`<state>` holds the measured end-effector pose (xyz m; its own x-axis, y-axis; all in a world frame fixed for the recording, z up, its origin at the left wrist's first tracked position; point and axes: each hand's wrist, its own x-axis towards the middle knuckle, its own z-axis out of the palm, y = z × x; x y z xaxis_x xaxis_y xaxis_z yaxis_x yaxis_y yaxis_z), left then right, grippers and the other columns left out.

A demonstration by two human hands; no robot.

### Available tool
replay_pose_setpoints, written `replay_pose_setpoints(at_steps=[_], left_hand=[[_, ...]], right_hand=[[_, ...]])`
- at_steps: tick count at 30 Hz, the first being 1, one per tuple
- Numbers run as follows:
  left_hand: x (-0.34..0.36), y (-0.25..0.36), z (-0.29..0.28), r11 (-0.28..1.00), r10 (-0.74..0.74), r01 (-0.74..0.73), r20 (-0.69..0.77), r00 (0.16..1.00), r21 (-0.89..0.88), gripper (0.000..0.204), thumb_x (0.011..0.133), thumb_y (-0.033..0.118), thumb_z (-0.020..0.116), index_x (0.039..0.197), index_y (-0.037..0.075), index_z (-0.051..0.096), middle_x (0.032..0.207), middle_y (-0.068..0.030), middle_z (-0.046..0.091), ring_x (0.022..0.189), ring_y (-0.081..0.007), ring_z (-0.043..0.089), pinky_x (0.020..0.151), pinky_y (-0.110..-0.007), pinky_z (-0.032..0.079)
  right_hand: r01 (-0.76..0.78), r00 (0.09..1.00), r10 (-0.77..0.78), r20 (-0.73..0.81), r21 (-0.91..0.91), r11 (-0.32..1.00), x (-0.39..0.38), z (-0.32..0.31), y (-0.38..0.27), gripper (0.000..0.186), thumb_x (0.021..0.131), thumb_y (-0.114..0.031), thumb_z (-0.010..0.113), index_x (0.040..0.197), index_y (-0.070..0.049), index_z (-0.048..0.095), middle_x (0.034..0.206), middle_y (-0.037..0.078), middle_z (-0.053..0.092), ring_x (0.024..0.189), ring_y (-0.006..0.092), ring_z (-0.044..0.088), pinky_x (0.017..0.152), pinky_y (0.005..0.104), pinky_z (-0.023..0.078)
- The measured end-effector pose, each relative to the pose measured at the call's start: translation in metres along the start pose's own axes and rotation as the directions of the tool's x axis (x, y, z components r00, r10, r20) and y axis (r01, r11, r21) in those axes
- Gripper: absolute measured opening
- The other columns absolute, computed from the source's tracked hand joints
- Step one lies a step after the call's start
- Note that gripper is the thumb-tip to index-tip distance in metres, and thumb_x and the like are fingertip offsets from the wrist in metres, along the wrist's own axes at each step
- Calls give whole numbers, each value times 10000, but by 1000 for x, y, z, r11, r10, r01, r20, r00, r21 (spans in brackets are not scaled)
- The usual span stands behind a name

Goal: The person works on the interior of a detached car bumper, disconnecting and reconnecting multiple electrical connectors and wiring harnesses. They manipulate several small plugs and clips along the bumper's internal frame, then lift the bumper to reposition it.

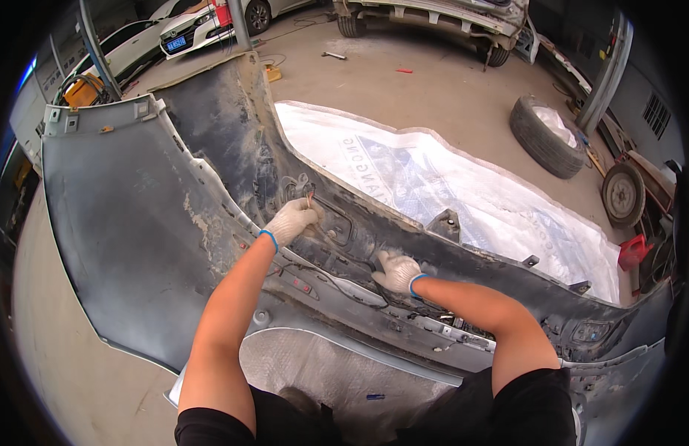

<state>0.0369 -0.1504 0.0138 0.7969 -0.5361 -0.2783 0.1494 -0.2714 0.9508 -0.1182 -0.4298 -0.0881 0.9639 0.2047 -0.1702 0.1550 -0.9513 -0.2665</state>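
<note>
A large dark car bumper [463,249] lies with its dusty inner side up, spreading across the view before me. Both of my hands wear whitish work gloves with blue cuffs. My left hand [292,221] is closed in a pinch at a bracket on the bumper's inside; a small orange tip shows at the fingers, but the held piece is mostly hidden. To its right, my right hand [398,272] has curled fingers around a black cable that runs along the bumper. More thin black wire [333,282] loops loosely below the hands.
Beyond the bumper, a white printed sheet [411,167] covers the floor. A tyre [534,137] and a wheel [623,195] are at the right, near a red container [634,253]. A silvery padded surface [300,368] with a blue pen-like item [375,397] lies close to me. Cars stand behind.
</note>
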Motion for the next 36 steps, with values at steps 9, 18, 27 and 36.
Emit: replay_pose_setpoints(at_steps=[9, 18, 27, 36], left_hand=[[-11, 33, 40, 997, 79, -77, 97, 992, -28, 150, 871, 136, 584, 985, 67, 653, 968, -35, 687, 829, -124, 643, 724, -290, 549], [-12, 29, 33, 995, 96, -92, 98, 991, -40, 180, 876, 108, 585, 1032, 59, 661, 1007, -45, 692, 887, -135, 647, 749, -294, 548], [-9, 32, 36, 996, 82, -76, 115, 990, -55, 208, 893, 107, 596, 1085, 62, 663, 1050, -40, 690, 940, -128, 639, 780, -297, 545], [-10, 30, 37, 992, 109, -97, 155, 982, -79, 194, 898, 104, 625, 1079, 49, 671, 1053, -48, 692, 894, -133, 645, 802, -300, 548]], right_hand=[[228, 973, -202, -111, 331, 916, 17, -52, -46, 447, 1004, -428, 493, 997, 10, 580, 968, 279, 663, 980, 449, 633, 854, 505, 486], [175, 984, -139, -109, 510, 842, 15, -60, -54, 410, 1007, -404, 496, 959, -4, 576, 858, 264, 660, 910, 459, 638, 799, 519, 480], [69, 998, -47, -51, 656, 751, 15, -68, -56, 411, 988, -396, 527, 997, 3, 626, 868, 188, 713, 872, 348, 686, 801, 437, 512], [-110, 994, 42, 104, 826, 554, 15, -75, -59, 401, 975, -360, 543, 1040, 14, 672, 879, 158, 729, 850, 275, 703, 810, 402, 531]])
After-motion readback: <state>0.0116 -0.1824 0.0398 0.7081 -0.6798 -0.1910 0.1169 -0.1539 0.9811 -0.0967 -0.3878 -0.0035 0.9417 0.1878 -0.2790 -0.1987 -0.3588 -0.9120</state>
